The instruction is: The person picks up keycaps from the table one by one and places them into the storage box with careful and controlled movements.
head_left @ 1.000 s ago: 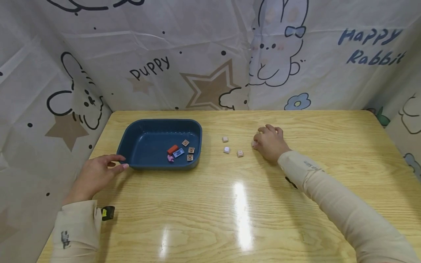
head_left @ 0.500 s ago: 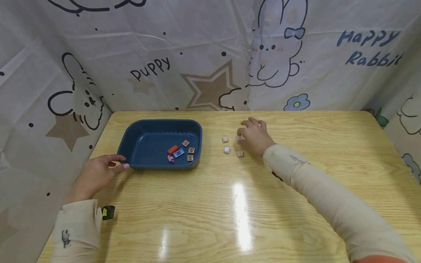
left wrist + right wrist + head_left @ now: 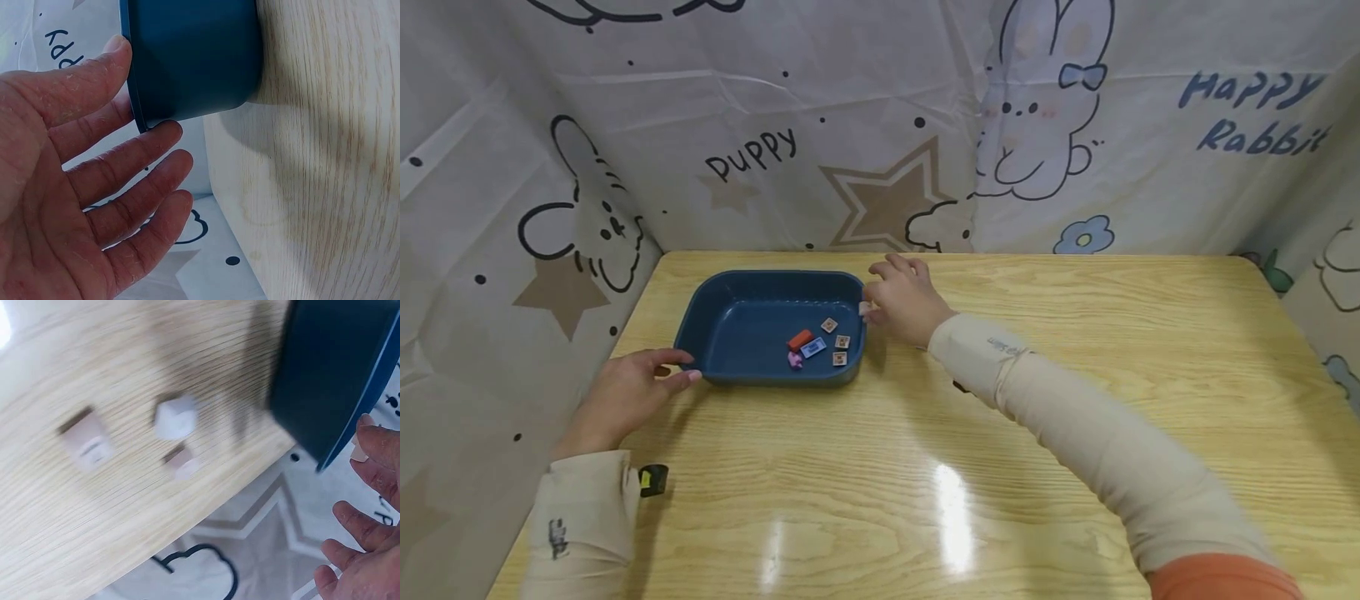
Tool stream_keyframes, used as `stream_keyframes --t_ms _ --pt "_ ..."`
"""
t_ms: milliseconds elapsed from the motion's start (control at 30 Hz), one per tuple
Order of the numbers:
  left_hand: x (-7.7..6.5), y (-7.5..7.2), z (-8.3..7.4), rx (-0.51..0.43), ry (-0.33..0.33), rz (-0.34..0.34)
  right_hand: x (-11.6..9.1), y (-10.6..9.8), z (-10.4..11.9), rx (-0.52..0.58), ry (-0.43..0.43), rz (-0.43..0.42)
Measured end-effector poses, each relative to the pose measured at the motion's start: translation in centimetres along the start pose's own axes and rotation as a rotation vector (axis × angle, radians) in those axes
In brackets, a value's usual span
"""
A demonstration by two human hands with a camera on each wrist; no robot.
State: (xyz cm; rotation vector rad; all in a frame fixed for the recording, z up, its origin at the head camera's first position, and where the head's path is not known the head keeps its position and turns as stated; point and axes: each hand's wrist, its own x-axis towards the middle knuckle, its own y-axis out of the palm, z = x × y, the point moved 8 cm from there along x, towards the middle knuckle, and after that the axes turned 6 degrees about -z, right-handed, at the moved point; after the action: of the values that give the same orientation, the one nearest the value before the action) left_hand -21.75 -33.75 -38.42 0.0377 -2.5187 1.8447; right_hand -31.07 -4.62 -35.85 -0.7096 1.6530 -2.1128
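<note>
A dark blue plastic tub [image 3: 775, 272] stands on the left of the table. My left hand [image 3: 625, 396] holds its near left corner, thumb and index finger at the rim. Beside the right rim, my right hand [image 3: 910, 304] pinches a pale keycap [image 3: 866, 308] between thumb and index finger. In the tub lie a red block [image 3: 800, 340], a blue-and-white piece [image 3: 813, 347], a small pink piece [image 3: 795, 360] and several small square pieces [image 3: 842, 342]. The right wrist view has a white keycap [image 3: 176, 417] and two pinkish keycaps [image 3: 90, 444] on the table; my right hand mostly hides them in the head view.
The wooden table [image 3: 820, 483] reaches back to a printed cloth wall [image 3: 880, 100], with more cloth at both sides. A black strap piece [image 3: 652, 480] sticks out at my left cuff.
My right hand has moved left across the table with the keycap, from right of the loose ones to the tub's right rim. The left hand has stayed at its corner.
</note>
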Motion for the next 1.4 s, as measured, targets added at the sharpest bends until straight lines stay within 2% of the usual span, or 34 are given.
stream_keyframes --t_ms 200,367,467,567,833,1100,1400 --pt "0.0 0.1 0.1 -0.016 -0.014 0.003 0.9 0.4 1.7 -0.028 -0.039 0.011" --pt "-0.1 0.1 0.3 -0.023 -0.012 0.000 1.0 0.8 1.7 -0.029 -0.021 0.043" --pt "0.0 0.1 0.2 -0.026 -0.009 0.003 0.7 1.0 0.8 -0.028 0.014 0.057" --pt "0.0 0.1 0.1 -0.023 -0.010 0.000 0.3 0.8 -0.3 -0.019 0.043 0.037" --pt "0.0 0.2 0.2 -0.014 -0.013 0.005 -1.0 0.5 -2.8 -0.047 0.087 0.041" --pt "0.1 0.3 -0.1 -0.020 -0.005 0.004 -3.2 0.7 -5.7 -0.035 0.139 0.057" --pt "0.0 0.1 0.0 -0.038 0.001 -0.007 -5.5 1.1 -8.0 -0.018 0.149 0.067"
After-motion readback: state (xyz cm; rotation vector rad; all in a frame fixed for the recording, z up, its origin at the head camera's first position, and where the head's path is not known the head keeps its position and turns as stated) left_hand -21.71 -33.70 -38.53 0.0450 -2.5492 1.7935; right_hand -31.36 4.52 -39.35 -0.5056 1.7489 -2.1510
